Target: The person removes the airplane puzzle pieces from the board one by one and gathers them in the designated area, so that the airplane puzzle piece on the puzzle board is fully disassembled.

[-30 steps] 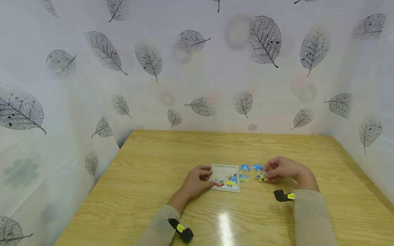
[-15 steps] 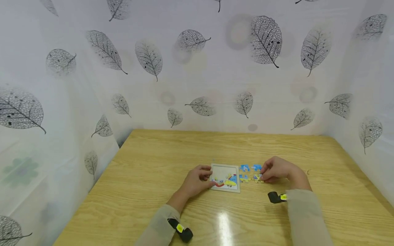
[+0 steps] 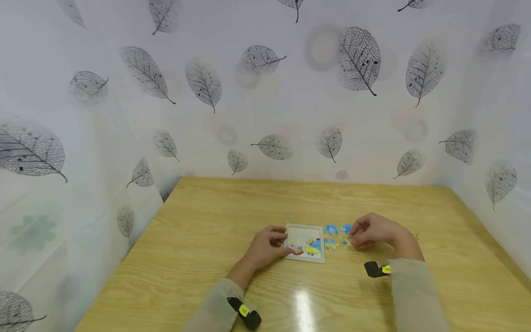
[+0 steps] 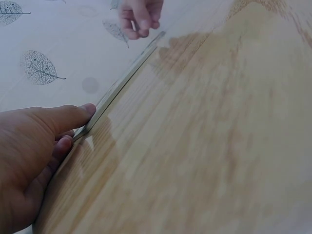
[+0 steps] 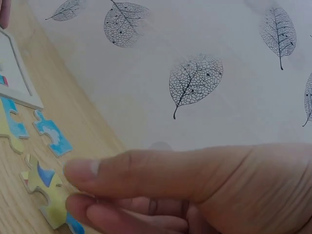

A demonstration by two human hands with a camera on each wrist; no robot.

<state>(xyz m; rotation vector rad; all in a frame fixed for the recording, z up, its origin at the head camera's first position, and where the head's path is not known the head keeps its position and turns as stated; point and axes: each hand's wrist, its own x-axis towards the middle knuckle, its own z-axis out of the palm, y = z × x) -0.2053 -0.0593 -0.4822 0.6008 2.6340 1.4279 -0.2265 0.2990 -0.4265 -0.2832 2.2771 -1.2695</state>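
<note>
Puzzle piece, at the lower left of the right wrist view, looks yellow with a blue patch and a rounded notch. Right hand has thumb and forefinger close together at its edge; whether they pinch it, I cannot tell. These fingers cover part of it.

Right of centre in the head view, three other pieces, mostly blue, lie near it; fingers crowd one. Beside them is the pale tray, its lower part filled with red, yellow and blue. Left hand grips its left side between thumb and fingers. The right wrist view cuts off this tray; the left shows it almost edge-on, its picture unreadable.
</note>
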